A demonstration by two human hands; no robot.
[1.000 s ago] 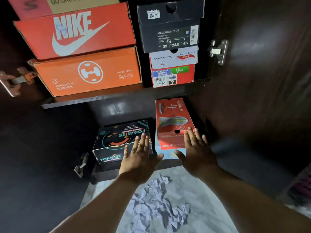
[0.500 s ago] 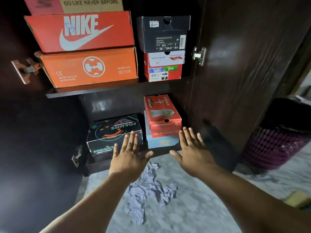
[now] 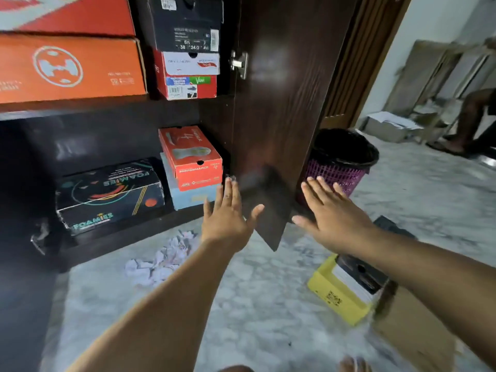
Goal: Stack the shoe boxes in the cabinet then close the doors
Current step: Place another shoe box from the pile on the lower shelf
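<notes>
Dark wood cabinet door (image 3: 281,103) hangs open on the right, both hands spread flat and empty: left hand (image 3: 228,213), right hand (image 3: 332,216) near its lower edge.

A pale marbled floor (image 3: 268,304) fills the lower part of the view, with crumpled paper (image 3: 163,256) lying on it near the dark furniture. A purple mesh bin (image 3: 341,167) with a black liner stands further right. Beyond it, a pale wall (image 3: 418,28) catches daylight, wooden boards (image 3: 429,73) lean against it, and a low white box (image 3: 389,126) sits on the floor nearby.
</notes>
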